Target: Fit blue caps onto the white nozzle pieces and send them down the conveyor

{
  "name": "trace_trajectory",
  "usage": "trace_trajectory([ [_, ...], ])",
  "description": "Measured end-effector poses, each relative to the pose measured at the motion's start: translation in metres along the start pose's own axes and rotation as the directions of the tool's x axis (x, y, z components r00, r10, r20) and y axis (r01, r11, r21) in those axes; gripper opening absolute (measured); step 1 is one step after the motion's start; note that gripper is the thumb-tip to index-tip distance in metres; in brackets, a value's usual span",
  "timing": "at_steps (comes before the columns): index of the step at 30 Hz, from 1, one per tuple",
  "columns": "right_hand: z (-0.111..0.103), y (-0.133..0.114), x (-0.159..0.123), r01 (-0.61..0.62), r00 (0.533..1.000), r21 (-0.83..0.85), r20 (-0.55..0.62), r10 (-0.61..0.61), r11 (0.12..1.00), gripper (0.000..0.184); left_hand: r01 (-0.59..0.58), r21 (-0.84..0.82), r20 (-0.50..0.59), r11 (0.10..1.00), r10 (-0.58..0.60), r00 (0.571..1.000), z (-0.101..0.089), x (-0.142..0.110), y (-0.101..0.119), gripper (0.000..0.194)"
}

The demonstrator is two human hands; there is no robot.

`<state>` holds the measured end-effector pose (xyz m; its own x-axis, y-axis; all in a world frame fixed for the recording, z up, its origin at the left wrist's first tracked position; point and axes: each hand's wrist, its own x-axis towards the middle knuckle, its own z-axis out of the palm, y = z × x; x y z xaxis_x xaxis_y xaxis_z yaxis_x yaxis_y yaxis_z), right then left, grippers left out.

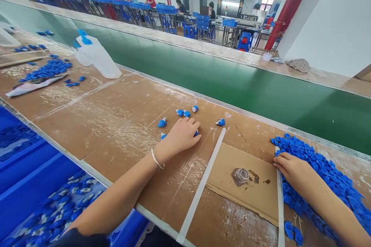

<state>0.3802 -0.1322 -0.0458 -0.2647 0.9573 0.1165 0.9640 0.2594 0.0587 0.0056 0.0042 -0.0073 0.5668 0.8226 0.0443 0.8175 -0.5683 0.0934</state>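
My left hand (pixel 182 135) rests knuckles-up on the brown cardboard-covered bench (pixel 116 123), fingers curled over a small blue plastic part (pixel 196 133) that peeks out at the fingertips. Several more small blue parts (pixel 162 122) lie loose just beyond and beside it. My right hand (pixel 292 170) lies at the left edge of a big heap of blue parts (pixel 324 173), fingers curled into the heap; what they hold is hidden. A silver bangle (pixel 157 159) circles my left wrist.
A small round metal fixture (pixel 241 175) sits on a cardboard patch between my hands. A green conveyor belt (pixel 232 81) runs beyond the bench. Blue bins with parts (pixel 58 208) stand at lower left; clear bottles (pixel 95 56) and another blue pile (pixel 48 69) lie far left. People work in the background.
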Motion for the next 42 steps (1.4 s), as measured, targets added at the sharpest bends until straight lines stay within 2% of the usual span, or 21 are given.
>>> trace_trajectory([
  [3, 0.001, -0.006, -0.002, -0.013, 0.999, -0.02, 0.037, 0.014, 1.0, 0.031, -0.043, -0.012, 0.087, 0.999, 0.044, 0.995, -0.004, -0.001, -0.011, 0.018],
  [5, -0.003, -0.01, -0.001, -0.039, 0.995, -0.039, 0.09, 0.043, 0.998, 0.032, -0.07, -0.02, 0.106, 0.997, 0.072, 0.992, -0.004, -0.001, -0.011, 0.021],
  [10, -0.018, -0.014, 0.003, -0.11, 0.982, -0.045, 0.147, 0.116, 0.993, 0.023, -0.19, -0.093, 0.011, 0.977, 0.192, 0.981, 0.001, -0.002, 0.005, 0.023],
  [13, -0.023, -0.009, 0.006, -0.122, 0.983, 0.055, 0.142, 0.113, 0.991, 0.015, -0.195, -0.147, 0.041, 0.97, 0.203, 0.978, 0.006, -0.003, 0.014, 0.022],
  [17, -0.026, -0.003, 0.008, -0.199, 0.975, 0.203, 0.137, 0.174, 0.959, 0.01, -0.141, -0.128, 0.066, 0.982, 0.15, 0.986, 0.009, -0.003, 0.014, 0.017],
  [20, -0.035, -0.015, 0.009, -0.206, 0.978, 0.357, 0.117, 0.175, 0.911, 0.01, -0.107, -0.157, 0.066, 0.982, 0.119, 0.991, 0.01, -0.004, 0.016, 0.017],
  [22, -0.045, -0.034, 0.009, -0.144, 0.989, 0.502, 0.09, 0.115, 0.853, 0.017, -0.087, -0.297, 0.024, 0.951, 0.098, 0.995, 0.01, -0.006, 0.023, 0.016],
  [23, -0.05, -0.045, 0.01, -0.099, 0.995, 0.569, 0.071, 0.071, 0.816, 0.019, -0.078, -0.42, -0.003, 0.904, 0.084, 0.996, 0.011, -0.008, 0.028, 0.015],
  [24, -0.054, -0.056, 0.011, -0.05, 0.999, 0.623, 0.044, 0.028, 0.781, 0.021, -0.069, -0.566, -0.018, 0.822, 0.071, 0.997, 0.012, -0.011, 0.034, 0.017],
  [27, -0.061, -0.083, 0.016, 0.085, 0.996, 0.683, -0.029, -0.089, 0.725, 0.025, -0.009, -0.91, 0.026, 0.413, 0.077, 0.997, 0.019, -0.018, 0.054, 0.025],
  [29, -0.06, -0.093, 0.02, 0.133, 0.989, 0.674, -0.045, -0.139, 0.726, 0.025, 0.048, -0.984, 0.069, 0.169, 0.121, 0.99, 0.024, -0.021, 0.064, 0.021],
  [31, -0.058, -0.096, 0.022, 0.147, 0.987, 0.666, -0.048, -0.155, 0.731, 0.024, 0.089, -0.996, 0.089, 0.004, 0.145, 0.985, 0.027, -0.023, 0.071, 0.019],
  [34, -0.057, -0.097, 0.021, 0.138, 0.99, 0.697, -0.074, -0.121, 0.704, 0.023, 0.153, -0.972, 0.124, -0.176, 0.167, 0.978, 0.028, -0.024, 0.076, 0.026],
  [37, -0.06, -0.101, 0.018, 0.119, 0.989, 0.772, -0.151, -0.002, 0.625, 0.022, 0.197, -0.927, 0.146, -0.319, 0.176, 0.973, 0.025, -0.028, 0.083, 0.034],
  [40, -0.061, -0.107, 0.016, 0.121, 0.969, 0.847, -0.213, 0.122, 0.517, 0.022, 0.214, -0.884, 0.156, -0.417, 0.168, 0.973, 0.023, -0.033, 0.091, 0.038],
  [42, -0.059, -0.113, 0.015, 0.134, 0.961, 0.886, -0.225, 0.159, 0.445, 0.022, 0.247, -0.851, 0.181, -0.464, 0.183, 0.966, 0.022, -0.037, 0.096, 0.04],
])
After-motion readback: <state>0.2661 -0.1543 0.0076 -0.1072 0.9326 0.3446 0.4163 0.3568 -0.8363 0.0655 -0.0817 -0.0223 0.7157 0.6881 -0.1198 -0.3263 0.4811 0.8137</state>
